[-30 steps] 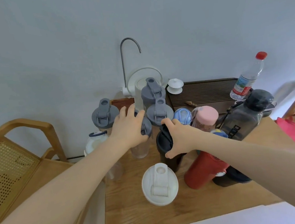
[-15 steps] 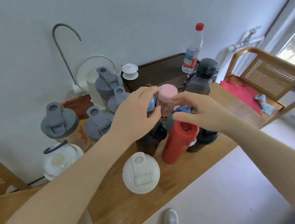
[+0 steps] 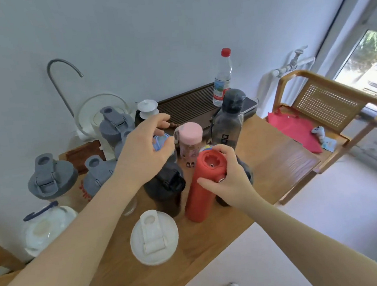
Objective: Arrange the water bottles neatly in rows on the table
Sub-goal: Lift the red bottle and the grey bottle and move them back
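Many bottles crowd the wooden table (image 3: 275,158). My right hand (image 3: 230,175) grips the upper part of a tall red bottle (image 3: 200,187) standing near the front. My left hand (image 3: 145,151) closes over the blue lid of a bottle (image 3: 160,142) whose body is hidden under the palm. A pink-lidded bottle (image 3: 190,140) and a dark translucent bottle (image 3: 227,119) stand behind. A black bottle (image 3: 166,188) sits under my left wrist. A white-lidded shaker (image 3: 154,236) is nearest me. Several grey-lidded shakers (image 3: 51,175) stand at the left.
A clear plastic bottle with a red cap (image 3: 222,78) stands on a dark slatted tray (image 3: 189,107) by the wall. A white kettle with a curved spout (image 3: 94,114) is at the back left. A wooden chair (image 3: 330,112) holding a red bag stands right.
My right hand has dropped from above the bottles onto the red bottle and gripped it. My left hand has settled on the blue lid. The view has shifted slightly.
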The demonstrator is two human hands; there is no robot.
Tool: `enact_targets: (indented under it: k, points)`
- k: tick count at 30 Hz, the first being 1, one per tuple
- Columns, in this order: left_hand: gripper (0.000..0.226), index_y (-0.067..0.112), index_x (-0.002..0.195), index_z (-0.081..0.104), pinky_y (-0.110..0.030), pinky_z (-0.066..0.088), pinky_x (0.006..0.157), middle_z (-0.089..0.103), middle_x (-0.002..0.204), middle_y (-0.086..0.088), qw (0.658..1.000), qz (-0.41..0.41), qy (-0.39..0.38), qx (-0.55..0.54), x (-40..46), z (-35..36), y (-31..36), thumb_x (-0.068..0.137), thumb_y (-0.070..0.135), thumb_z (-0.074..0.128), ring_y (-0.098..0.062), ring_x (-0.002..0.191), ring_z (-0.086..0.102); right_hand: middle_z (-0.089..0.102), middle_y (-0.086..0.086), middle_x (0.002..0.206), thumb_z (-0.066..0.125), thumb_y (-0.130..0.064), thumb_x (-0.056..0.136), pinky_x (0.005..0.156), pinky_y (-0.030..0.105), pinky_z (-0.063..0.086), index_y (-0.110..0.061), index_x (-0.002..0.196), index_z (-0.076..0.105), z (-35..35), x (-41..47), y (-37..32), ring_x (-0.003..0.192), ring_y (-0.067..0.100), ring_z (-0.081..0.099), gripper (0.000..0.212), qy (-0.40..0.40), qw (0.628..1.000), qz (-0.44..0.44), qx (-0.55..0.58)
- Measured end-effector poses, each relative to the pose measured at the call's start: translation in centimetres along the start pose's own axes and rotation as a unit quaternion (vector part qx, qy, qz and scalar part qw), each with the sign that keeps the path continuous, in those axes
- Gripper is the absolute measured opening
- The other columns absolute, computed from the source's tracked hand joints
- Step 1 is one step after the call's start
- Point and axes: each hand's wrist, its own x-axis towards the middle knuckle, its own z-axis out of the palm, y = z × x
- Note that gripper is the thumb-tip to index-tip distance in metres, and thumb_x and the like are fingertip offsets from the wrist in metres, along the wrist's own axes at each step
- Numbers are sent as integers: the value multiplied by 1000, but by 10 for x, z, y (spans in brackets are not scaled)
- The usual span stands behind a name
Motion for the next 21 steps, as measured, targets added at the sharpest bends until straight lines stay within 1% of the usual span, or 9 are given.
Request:
enact_targets:
  k: [3, 6, 7, 9, 11, 12, 15, 18, 21]
  points:
    - [39, 18, 124, 47, -23, 43, 80, 55, 106, 5, 998, -47, -2, -39, 16, 11, 14, 86, 12, 56, -9, 88, 55, 50, -18, 110, 74, -24, 69, 83, 23, 52, -32, 118, 36, -44, 9, -20, 96, -6, 56, 63, 41, 993, -31, 110]
    - [39, 19, 125, 46, -15, 42, 72, 56, 110, 2, 995, -73, -21, -72, 44, 36, 29, 87, 13, 54, -4, 81, 56, 57, -5, 109, 68, -31, 61, 70, 18, 53, -34, 111, 42, -94, 21, -46, 87, -1, 62, 56, 83, 970, -87, 211]
    - [40, 19, 125, 45, -16, 43, 74, 56, 112, 1, 993, -79, -25, -81, 55, 47, 33, 87, 15, 55, -4, 81, 57, 61, -1, 107, 70, -28, 62, 68, 21, 54, -34, 110, 43, -109, 26, -51, 85, 3, 65, 55, 90, 960, -97, 248]
    - [49, 19, 129, 41, -27, 47, 84, 56, 117, -3, 991, -92, -35, -90, 75, 72, 38, 84, 20, 60, -13, 86, 60, 68, 0, 102, 77, -29, 63, 66, 29, 58, -32, 109, 46, -136, 38, -50, 80, 12, 68, 56, 97, 942, -98, 306]
    - [67, 19, 135, 32, -34, 43, 94, 50, 128, -7, 989, -106, -58, -84, 93, 100, 40, 79, 28, 67, -20, 103, 56, 65, 7, 109, 79, -41, 61, 67, 39, 59, -36, 108, 49, -155, 47, -45, 78, 19, 68, 56, 106, 942, -74, 309]
    - [77, 19, 138, 26, -35, 40, 98, 46, 134, -9, 987, -117, -68, -81, 101, 113, 41, 76, 31, 70, -22, 112, 51, 63, 8, 110, 76, -40, 64, 64, 40, 59, -39, 106, 50, -163, 50, -40, 77, 19, 68, 49, 111, 946, -54, 300]
    - [102, 15, 143, 12, -39, 34, 102, 33, 145, -14, 974, -195, -80, -79, 118, 150, 44, 68, 38, 77, -28, 129, 37, 62, -1, 106, 65, -29, 71, 58, 32, 56, -42, 103, 48, -180, 57, -16, 72, 14, 68, 39, 108, 957, -18, 269]
    - [114, 14, 143, 11, -42, 36, 103, 32, 145, -15, 963, -252, -82, -57, 128, 184, 41, 59, 41, 82, -30, 130, 36, 58, -3, 112, 70, -30, 68, 68, 39, 58, -45, 104, 45, -190, 63, 11, 89, 24, 66, 47, 108, 967, -10, 232]
    - [103, 13, 137, 22, -43, 40, 99, 40, 139, -13, 964, -263, -30, -35, 132, 207, 36, 57, 35, 83, -30, 124, 44, 56, 0, 117, 70, -32, 66, 75, 42, 58, -49, 104, 43, -196, 70, 34, 100, 28, 62, 49, 115, 971, 2, 208]
